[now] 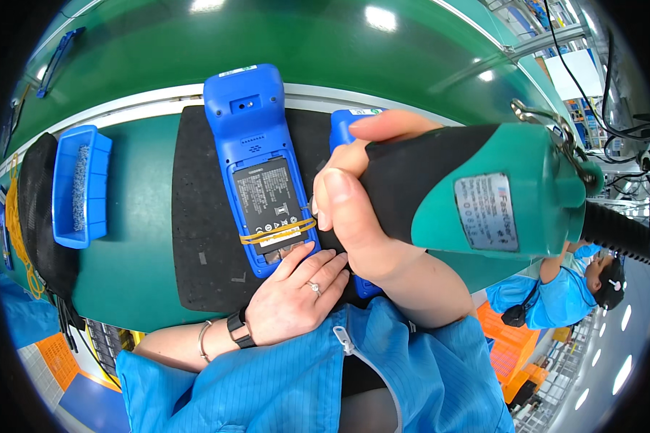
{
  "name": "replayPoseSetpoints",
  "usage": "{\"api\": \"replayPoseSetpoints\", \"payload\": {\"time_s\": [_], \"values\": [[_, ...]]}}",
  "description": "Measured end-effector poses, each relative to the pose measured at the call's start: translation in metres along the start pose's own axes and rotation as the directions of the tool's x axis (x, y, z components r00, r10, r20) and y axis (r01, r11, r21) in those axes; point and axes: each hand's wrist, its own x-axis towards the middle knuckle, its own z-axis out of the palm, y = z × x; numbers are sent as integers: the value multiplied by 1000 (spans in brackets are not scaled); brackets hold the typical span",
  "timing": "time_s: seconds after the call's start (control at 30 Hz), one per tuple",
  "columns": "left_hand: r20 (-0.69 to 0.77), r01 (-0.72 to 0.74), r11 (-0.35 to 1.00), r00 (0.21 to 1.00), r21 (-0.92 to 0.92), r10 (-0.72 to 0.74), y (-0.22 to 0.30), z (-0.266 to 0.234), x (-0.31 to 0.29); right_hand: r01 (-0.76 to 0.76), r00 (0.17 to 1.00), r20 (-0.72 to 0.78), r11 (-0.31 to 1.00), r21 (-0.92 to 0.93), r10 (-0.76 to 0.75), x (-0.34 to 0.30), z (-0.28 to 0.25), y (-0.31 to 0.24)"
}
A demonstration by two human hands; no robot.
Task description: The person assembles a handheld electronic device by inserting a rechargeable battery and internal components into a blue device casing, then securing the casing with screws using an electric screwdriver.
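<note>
One blue handheld device (247, 148) lies on a black mat (202, 245), long axis pointing away from the person, left of the right hand (361, 209) clenched round a green-and-black driver-like tool (440, 209); the nearer left hand (292, 299), unclenched, touches its near end.

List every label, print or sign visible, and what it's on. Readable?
Locations and legibility only; wording and numbers not copied.
Silver label on green-and-black tool: largest print readable, fine lines blurred.
Black battery: pale print mostly too small; some symbols discernible.
White strip by the yellow bands: too small.
Sticker atop the blue device: too small.
Second blue device, top sticker: too small.
</note>
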Motion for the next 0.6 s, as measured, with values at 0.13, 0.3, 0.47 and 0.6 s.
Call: {"api": "replayPoseSetpoints", "payload": {"time_s": [0.13, 0.3, 0.47, 0.6], "values": [[17, -8, 1000, 1000, -19, 9, -1, -5, 2, 2, 994, -103, 980, 201, 19, -6, 15, 4], [-4, 32, 997, 999, -64, -32, -1, 2, -2, 78, 972, -230, 852, 517, 51, -7, 26, 8], [58, -23, 1000, 998, 12, 22, -2, -9, 1, 80, 989, -144, 908, 411, -22, -2, 19, 12], [32, -12, 999, 999, -43, 13, -3, 4, -5, 106, 981, -195, 893, 436, -21, -5, 24, 15]]}}
